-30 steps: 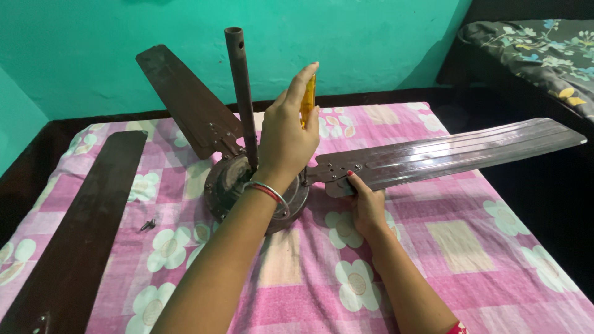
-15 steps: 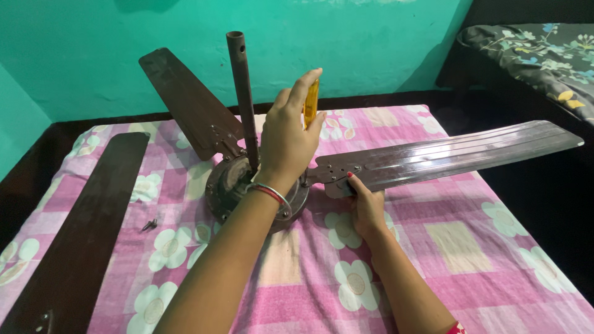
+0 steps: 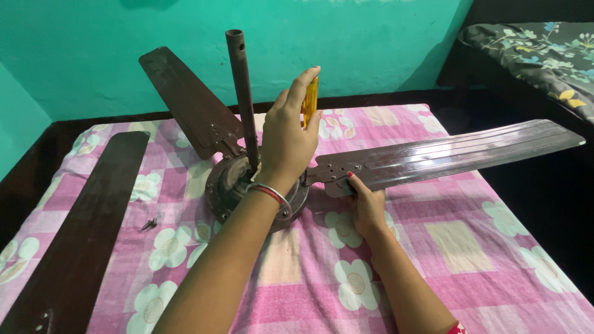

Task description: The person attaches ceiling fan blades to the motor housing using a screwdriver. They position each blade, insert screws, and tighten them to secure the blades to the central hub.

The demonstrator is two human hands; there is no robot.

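Observation:
A brown ceiling fan lies on a pink flowered sheet (image 3: pixel 458 247), its round motor (image 3: pixel 228 183) facing up and its downrod (image 3: pixel 242 93) standing upright. My left hand (image 3: pixel 286 145) is shut on the yellow handle of a screwdriver (image 3: pixel 310 99), held upright at the motor's right edge; its tip is hidden behind my hand. My right hand (image 3: pixel 366 207) grips the root of the long ribbed blade (image 3: pixel 458 151) that reaches out to the right. A second blade (image 3: pixel 185 99) points to the back left.
A loose dark blade (image 3: pixel 86 229) lies along the left side of the sheet, with a small screw (image 3: pixel 148 224) between it and the motor. A teal wall (image 3: pixel 371 43) stands behind. A dark flowered bed (image 3: pixel 532 49) sits at the top right.
Both hands keep their hold in the same places; only the view has shifted slightly.

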